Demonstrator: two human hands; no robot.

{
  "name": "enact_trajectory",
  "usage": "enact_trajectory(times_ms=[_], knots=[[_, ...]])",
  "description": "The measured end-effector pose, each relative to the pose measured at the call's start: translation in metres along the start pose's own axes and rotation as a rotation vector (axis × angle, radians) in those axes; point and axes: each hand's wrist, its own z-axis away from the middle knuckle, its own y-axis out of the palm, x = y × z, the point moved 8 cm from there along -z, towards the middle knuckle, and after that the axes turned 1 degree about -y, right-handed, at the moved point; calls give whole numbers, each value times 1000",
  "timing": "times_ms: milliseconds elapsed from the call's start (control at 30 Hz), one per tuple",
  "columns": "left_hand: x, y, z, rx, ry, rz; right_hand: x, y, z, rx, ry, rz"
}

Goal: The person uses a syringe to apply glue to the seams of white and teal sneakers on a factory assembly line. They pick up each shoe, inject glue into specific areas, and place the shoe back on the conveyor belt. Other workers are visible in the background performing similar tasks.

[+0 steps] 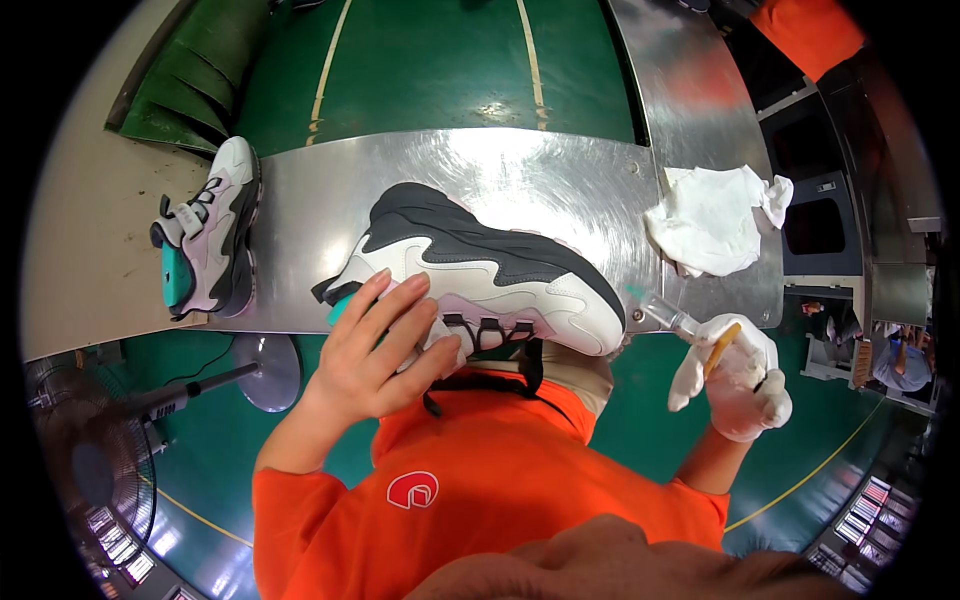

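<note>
My bare left hand (385, 345) grips a chunky sneaker (490, 285) near its heel and collar. The shoe lies tilted on its side, its dark sole turned away from me and its white toe pointing right. White and pale lilac panels, black laces and a bit of teal lining show. In a white glove, my right hand (740, 375) is closed around a clear syringe (665, 313). Its teal tip comes close to the toe; contact cannot be made out. A narrow yellow-brown piece (722, 348) lies across the gloved fingers.
A matching sneaker (215, 230) with teal lining rests at the left, by a beige board (90, 230). On the metal table (320, 170), a crumpled white cloth (710, 220) lies to the right. Beyond runs a green surface (430, 70). A fan (95, 470) stands at the lower left.
</note>
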Motion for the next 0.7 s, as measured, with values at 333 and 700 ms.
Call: enact_trajectory(times_ms=[333,700], knots=[[2,3,-6,5,21,1,-14,17,-19,116,88,-114],[-5,1,-15,50,5,-18,-27,-7,-3,213,-60,-354]])
